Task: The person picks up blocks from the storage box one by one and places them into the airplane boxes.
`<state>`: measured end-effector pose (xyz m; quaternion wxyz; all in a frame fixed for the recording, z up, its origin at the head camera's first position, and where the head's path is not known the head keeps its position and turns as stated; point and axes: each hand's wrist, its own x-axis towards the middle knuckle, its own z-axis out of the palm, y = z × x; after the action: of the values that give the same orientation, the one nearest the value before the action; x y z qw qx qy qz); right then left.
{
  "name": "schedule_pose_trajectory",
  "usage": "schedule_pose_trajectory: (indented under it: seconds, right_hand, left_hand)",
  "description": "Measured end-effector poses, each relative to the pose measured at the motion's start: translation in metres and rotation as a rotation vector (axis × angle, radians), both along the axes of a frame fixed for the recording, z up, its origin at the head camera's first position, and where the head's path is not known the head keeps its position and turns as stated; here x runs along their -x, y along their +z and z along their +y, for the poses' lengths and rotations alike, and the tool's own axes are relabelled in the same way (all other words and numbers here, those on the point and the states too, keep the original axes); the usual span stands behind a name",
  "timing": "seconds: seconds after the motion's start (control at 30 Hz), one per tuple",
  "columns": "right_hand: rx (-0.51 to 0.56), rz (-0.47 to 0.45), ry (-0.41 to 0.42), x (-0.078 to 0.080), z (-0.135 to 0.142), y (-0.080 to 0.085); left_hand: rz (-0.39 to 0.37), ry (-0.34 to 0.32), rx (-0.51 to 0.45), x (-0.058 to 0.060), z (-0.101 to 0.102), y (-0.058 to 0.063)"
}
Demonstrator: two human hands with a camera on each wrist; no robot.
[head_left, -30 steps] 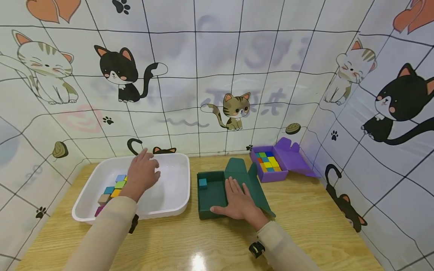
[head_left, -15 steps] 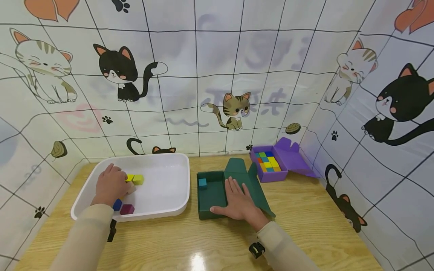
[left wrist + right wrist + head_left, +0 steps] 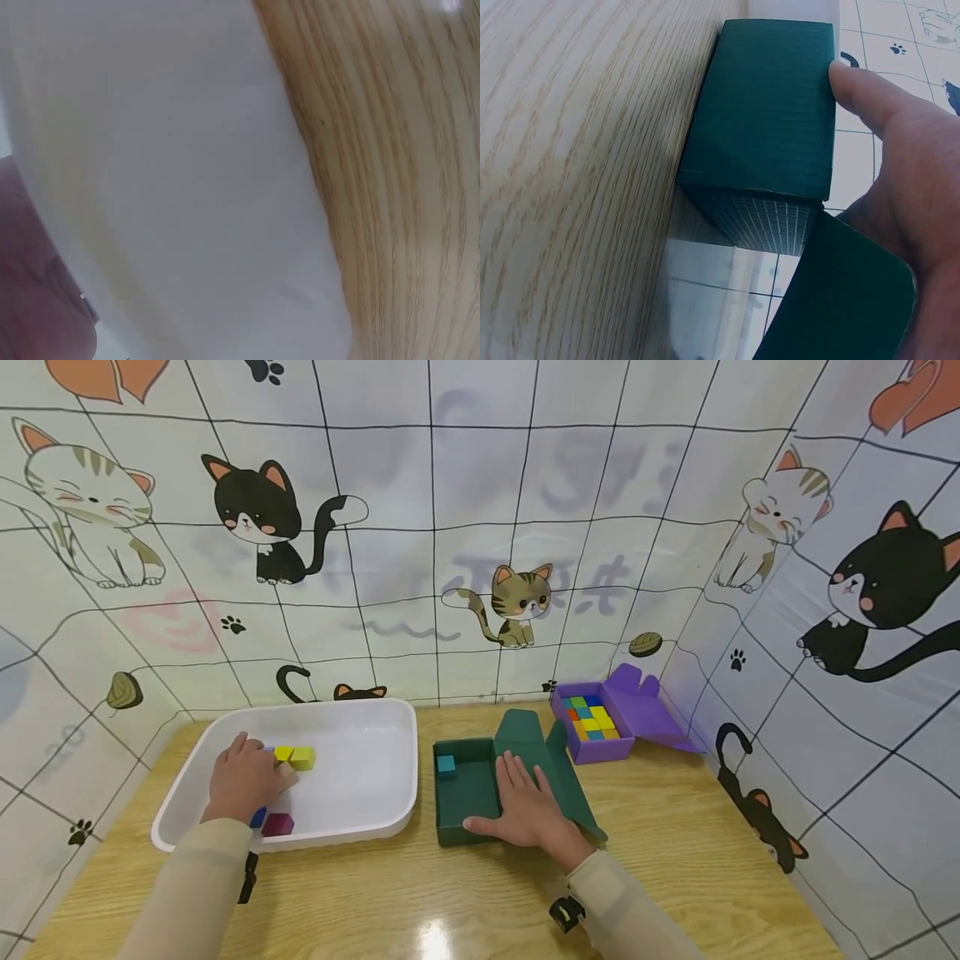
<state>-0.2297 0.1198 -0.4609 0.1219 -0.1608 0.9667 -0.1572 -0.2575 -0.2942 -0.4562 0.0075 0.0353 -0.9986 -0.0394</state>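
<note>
In the head view my left hand (image 3: 242,781) is inside the white tray (image 3: 375,777), over a group of colored blocks. Its fingertips are hidden, so I cannot see whether they hold a block. Close by lie a yellow-green block (image 3: 303,758), a magenta block (image 3: 278,824) and a partly covered blue block (image 3: 258,817). My right hand (image 3: 525,806) rests with straight fingers on the open green box (image 3: 467,833), at the hinge of its lid. One teal block (image 3: 446,767) sits in that box's far left corner. The left wrist view shows mostly tray wall (image 3: 202,187).
Farther back on the right stands an open purple box (image 3: 600,751), filled with colored blocks, its lid (image 3: 648,714) folded out to the right. A cat-patterned cloth wall (image 3: 397,552) surrounds the wooden table (image 3: 360,893) behind and at the sides.
My left hand has gone from above the tray's middle leftward and down onto the blocks, and has barely moved over the last half second. The right hand has stayed on the green box.
</note>
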Motion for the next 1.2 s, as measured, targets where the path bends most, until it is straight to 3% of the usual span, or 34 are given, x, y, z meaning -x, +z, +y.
schedule_pose_trajectory:
  seconds: [0.37, 0.67, 0.87, 1.2]
  right_hand:
    - [0.000, -0.005, 0.006, -0.001, 0.000, 0.003]
    - [0.004, -0.008, 0.011, -0.002, 0.000, 0.004]
    - [0.014, -0.007, 0.004, -0.002, 0.000, 0.005]
    - [0.017, -0.008, 0.006, -0.003, 0.000, 0.006]
  left_hand:
    - [0.004, -0.012, 0.020, 0.002, -0.004, -0.004]
    - [0.014, -0.053, -0.014, -0.001, -0.010, 0.008]
    - [0.029, -0.070, -0.035, -0.004, -0.002, 0.017]
    - [0.083, -0.113, -0.056, -0.008, 0.014, 0.018]
